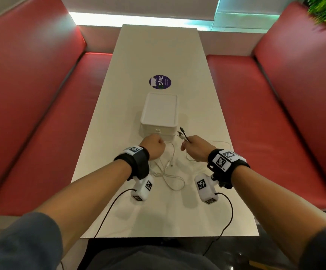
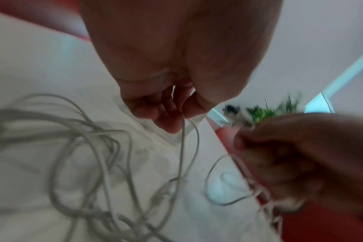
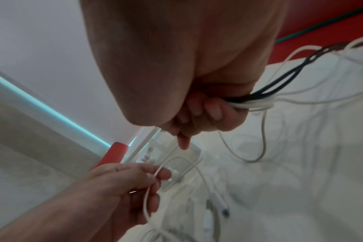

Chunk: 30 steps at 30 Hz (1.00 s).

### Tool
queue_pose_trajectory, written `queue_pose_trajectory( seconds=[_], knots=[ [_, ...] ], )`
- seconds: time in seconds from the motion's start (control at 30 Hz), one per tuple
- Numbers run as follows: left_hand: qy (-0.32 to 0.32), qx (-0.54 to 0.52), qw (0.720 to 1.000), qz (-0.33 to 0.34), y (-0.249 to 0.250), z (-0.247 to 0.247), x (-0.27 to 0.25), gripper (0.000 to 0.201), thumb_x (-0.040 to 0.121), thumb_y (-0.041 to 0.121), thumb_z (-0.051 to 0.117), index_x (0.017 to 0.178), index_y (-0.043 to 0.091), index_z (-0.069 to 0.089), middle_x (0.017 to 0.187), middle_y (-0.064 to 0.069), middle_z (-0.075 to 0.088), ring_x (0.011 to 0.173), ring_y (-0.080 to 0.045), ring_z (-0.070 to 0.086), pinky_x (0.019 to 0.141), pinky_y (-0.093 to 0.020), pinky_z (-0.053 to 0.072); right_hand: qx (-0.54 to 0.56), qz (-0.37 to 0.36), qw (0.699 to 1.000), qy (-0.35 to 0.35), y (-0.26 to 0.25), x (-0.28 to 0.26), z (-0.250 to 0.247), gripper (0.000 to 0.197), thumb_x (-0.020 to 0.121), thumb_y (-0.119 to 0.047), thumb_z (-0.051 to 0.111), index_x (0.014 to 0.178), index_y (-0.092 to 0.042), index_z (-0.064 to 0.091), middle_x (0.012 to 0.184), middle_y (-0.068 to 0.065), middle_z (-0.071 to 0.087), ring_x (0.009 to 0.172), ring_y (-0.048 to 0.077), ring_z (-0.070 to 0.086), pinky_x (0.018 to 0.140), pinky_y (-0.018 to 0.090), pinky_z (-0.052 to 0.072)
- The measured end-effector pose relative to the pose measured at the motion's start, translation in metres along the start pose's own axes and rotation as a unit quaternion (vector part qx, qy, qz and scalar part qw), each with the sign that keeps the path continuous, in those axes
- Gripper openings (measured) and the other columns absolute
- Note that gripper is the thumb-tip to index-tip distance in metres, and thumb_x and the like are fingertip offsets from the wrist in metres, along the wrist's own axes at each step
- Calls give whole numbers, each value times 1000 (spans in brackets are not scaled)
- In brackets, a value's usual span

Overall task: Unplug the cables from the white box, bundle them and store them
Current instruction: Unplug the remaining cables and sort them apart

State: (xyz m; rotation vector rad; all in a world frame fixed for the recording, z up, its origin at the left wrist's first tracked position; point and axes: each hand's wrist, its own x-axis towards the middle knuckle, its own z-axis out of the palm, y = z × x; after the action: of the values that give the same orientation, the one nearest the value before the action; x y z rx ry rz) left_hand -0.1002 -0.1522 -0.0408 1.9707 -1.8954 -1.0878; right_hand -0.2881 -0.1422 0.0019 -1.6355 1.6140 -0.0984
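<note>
Table (image 1: pixel 158 55); wrist-only black cable (image 3: pixel 300 73)

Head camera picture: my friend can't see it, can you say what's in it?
Two hands work just in front of a white box on a long white table. The right hand holds a bunch of cable ends; the left hand pinches a white cable. Red benches run along both sides.

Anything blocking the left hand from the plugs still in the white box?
Nothing visible. The left hand, pinching a white cable, sits right at the white box front, by the plugs.
</note>
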Motion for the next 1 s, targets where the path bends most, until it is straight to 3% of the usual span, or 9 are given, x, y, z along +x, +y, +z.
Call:
queue_pose_trajectory(
  seconds=[0.1,0.2,0.33,0.57,0.63,0.73,0.8,0.9,1.0],
  knots=[
    [-3,-176,984,4,9,-8,-12,16,97,16,48,91,5,58,81,-12,70,75,-28,72,64,-31,52,105,24,994,34,-5,2,7,35,101,-30,42,92,-8,68,56,-4,45,50,16,42,51,27,36],
    [-35,-260,961,87,19,-13,-34,14,102,18,47,103,6,54,83,-10,73,71,-21,71,62,-29,52,238,53,968,66,-17,-1,8,52,100,-50,45,93,-4,68,54,-3,39,43,16,32,41,22,26],
    [-63,-209,961,168,24,-8,-53,12,103,18,48,104,8,55,82,-7,75,70,-16,70,62,-21,51,333,51,940,51,-22,0,5,35,98,-37,52,92,-5,66,60,0,38,44,13,30,41,23,25],
    [-135,-82,978,140,-10,11,-53,28,103,26,39,88,17,61,81,4,76,76,-8,65,81,-29,50,448,30,881,150,-19,-4,-21,30,101,-33,43,77,-18,51,68,-1,41,52,12,35,46,26,26],
    [-157,-43,977,140,-20,13,-54,27,103,23,38,88,17,60,85,4,77,83,-8,68,84,-26,49,496,20,851,170,-18,-7,-34,32,102,-31,42,74,-17,50,68,0,47,58,15,49,53,28,34],
    [-161,-28,977,137,-23,15,-54,27,103,21,37,89,16,59,88,3,77,87,-9,68,84,-23,48,556,-19,820,130,-20,-15,-44,30,105,-24,40,79,-14,52,72,1,57,87,21,70,75,34,51],
    [-165,-10,977,133,-22,15,-53,28,102,20,36,89,14,59,87,2,76,83,-10,67,82,-22,48,608,-42,788,84,-23,-18,-43,24,106,-18,38,90,-10,54,74,4,59,81,25,71,79,38,55],
    [-181,23,975,129,-23,17,-55,29,100,18,35,84,17,58,79,4,72,75,-10,63,83,-29,49,658,-55,747,74,-27,-19,-44,18,105,-16,38,98,-10,54,63,-1,45,52,15,49,65,34,52],
    [-179,16,976,124,-24,18,-56,29,100,18,35,81,19,57,75,5,70,71,-8,61,82,-31,50,605,-55,788,102,-28,-20,-44,20,105,-19,40,89,-15,52,59,-6,34,48,10,27,43,22,30]
  ],
)
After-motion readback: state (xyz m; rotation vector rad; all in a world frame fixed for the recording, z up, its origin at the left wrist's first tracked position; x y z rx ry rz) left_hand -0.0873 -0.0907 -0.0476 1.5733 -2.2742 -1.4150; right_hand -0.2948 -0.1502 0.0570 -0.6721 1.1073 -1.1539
